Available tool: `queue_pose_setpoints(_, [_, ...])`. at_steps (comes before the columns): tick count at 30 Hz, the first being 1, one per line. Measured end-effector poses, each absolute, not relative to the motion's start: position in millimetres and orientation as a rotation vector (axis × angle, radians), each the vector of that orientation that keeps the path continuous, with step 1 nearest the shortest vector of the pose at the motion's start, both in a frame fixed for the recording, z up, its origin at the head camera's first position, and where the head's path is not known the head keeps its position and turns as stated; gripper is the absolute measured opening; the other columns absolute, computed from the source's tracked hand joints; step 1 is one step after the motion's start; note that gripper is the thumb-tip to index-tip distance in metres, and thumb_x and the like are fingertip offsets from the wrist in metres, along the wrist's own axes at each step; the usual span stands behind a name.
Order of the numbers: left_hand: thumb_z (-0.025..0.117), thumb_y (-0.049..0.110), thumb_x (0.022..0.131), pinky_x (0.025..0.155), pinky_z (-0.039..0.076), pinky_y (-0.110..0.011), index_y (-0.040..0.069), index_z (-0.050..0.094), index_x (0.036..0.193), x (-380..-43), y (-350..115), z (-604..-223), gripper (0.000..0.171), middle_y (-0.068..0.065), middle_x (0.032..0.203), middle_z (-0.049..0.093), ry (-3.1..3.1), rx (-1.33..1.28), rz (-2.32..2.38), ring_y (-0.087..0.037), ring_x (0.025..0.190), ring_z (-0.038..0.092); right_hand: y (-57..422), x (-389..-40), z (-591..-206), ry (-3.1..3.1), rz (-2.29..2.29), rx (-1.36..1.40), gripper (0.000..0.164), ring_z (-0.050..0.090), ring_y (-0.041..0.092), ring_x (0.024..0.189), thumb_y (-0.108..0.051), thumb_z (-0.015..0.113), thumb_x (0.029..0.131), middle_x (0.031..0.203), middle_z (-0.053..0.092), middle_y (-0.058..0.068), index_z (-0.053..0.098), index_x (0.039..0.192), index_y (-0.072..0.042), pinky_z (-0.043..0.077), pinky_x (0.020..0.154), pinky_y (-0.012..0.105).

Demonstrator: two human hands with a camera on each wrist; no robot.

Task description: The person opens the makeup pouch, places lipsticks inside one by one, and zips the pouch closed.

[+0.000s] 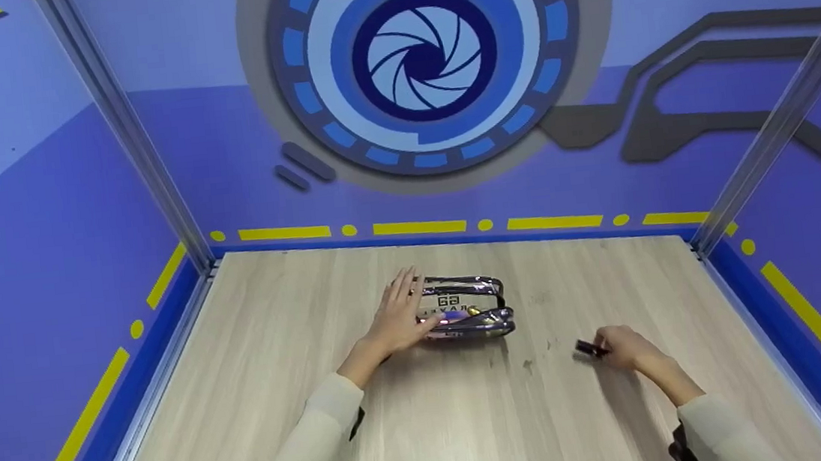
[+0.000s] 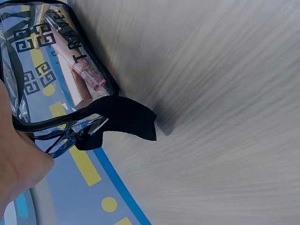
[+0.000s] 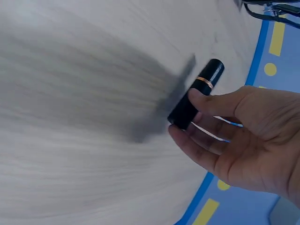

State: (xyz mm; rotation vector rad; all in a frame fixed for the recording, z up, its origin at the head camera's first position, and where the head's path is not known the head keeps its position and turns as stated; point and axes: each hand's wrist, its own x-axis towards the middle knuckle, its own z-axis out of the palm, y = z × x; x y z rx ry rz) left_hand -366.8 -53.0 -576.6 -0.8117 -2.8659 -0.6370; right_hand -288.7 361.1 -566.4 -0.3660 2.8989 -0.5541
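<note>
A clear cosmetic bag (image 1: 466, 304) with shiny black trim and dark lettering lies on the table. My left hand (image 1: 398, 318) rests over its left end, fingers straight and thumb along the near side. Through the bag's clear wall, the left wrist view shows a pink tube (image 2: 89, 75) and other slim items. A black fabric tab (image 2: 131, 117) sticks out from one end. To the right, my right hand (image 3: 255, 136) pinches a black lipstick tube (image 3: 202, 83) with a gold ring between thumb and fingers, just above the tabletop and apart from the bag.
The wood-grain table (image 1: 429, 424) carries small dark marks (image 1: 527, 364) between the bag and my right hand. Blue printed panels (image 1: 223, 166) enclose its back and sides, with metal posts (image 1: 139, 151) at the rear corners.
</note>
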Motion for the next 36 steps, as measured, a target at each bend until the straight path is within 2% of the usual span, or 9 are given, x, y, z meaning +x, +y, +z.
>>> queue_pose_setpoints(8, [0.052,0.052,0.102,0.129,0.012,-0.058,-0.001,0.018,0.162,-366.4,-54.7,-572.3,0.087,-0.021,0.171,0.010,-2.872,-0.804,-0.627,-0.040,0.159,0.009,315.2,-314.6,-539.8,3.131,-0.784,-0.530,0.017,0.069,0.042,0.091,0.014,0.064,0.089,0.098,0.070,0.026,0.069,0.105,0.011,0.057,0.079,0.056])
queue_pose_setpoints(16, [0.050,0.052,0.102,0.129,0.012,-0.057,0.000,0.016,0.163,-366.9,-54.1,-578.8,0.087,-0.021,0.172,0.008,-2.881,-0.811,-0.583,-0.040,0.160,0.008,253.9,-335.2,-519.2,3.212,-1.063,-0.681,0.020,0.073,0.035,0.086,0.014,0.066,0.089,0.096,0.075,0.023,0.071,0.108,0.008,0.060,0.072,0.048])
queue_pose_setpoints(21, [0.047,0.057,0.102,0.130,0.013,-0.055,0.001,0.016,0.163,-368.4,-54.4,-579.4,0.089,-0.020,0.172,0.010,-2.887,-0.797,-0.532,-0.039,0.160,0.010,222.9,-341.6,-517.2,3.161,-1.054,-0.968,0.019,0.075,0.035,0.087,0.014,0.069,0.086,0.096,0.077,0.021,0.074,0.104,0.007,0.062,0.076,0.047])
queue_pose_setpoints(28, [0.047,0.058,0.102,0.130,0.010,-0.054,0.002,0.014,0.163,-367.6,-53.6,-578.2,0.090,-0.019,0.172,0.008,-2.896,-0.802,-0.539,-0.037,0.160,0.007,198.6,-344.3,-517.3,3.303,-0.624,-0.965,0.009,0.073,0.026,0.082,-0.002,0.080,0.083,0.086,0.074,0.003,0.081,0.084,-0.011,0.062,0.071,0.042])
queue_pose_setpoints(33, [0.050,0.055,0.101,0.130,0.012,-0.055,0.001,0.016,0.163,-368.0,-54.9,-580.2,0.089,-0.020,0.172,0.010,-2.874,-0.815,-0.559,-0.039,0.159,0.010,182.3,-346.7,-523.1,3.274,-0.586,-1.020,0.010,0.072,0.024,0.080,-0.001,0.080,0.083,0.084,0.075,0.004,0.081,0.080,-0.011,0.062,0.071,0.039])
queue_pose_setpoints(36, [0.048,0.058,0.102,0.130,0.011,-0.054,0.002,0.015,0.163,-368.4,-56.1,-582.1,0.089,-0.019,0.172,0.009,-2.872,-0.813,-0.532,-0.039,0.160,0.010,172.5,-349.6,-528.8,3.249,-0.582,-1.058,0.016,0.069,0.020,0.070,0.004,0.078,0.082,0.077,0.074,0.005,0.078,0.073,-0.009,0.059,0.062,0.037])
